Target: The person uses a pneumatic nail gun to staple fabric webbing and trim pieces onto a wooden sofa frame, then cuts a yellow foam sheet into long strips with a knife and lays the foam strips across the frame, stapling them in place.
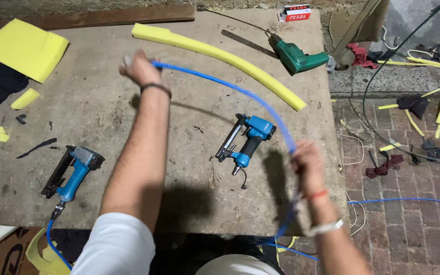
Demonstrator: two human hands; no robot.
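Observation:
My left hand [137,67] is raised over the worktable [103,107], closed around one end of a blue air hose [240,94]. The hose arcs right and down to my right hand [306,163], which grips it near the table's right edge; from there it drops below the table. Under the arc lies a blue pneumatic staple gun [246,142] with no hose attached. A second blue staple gun [72,170] lies at the front left, with its own blue hose [54,244] plugged in.
A long yellow foam strip [220,53] crosses the far table, beside a green electric drill [296,55] and a small red and white box [295,12]. A yellow foam block [24,48] sits far left. Foam scraps, cables and rags litter the brick floor [408,168] at right.

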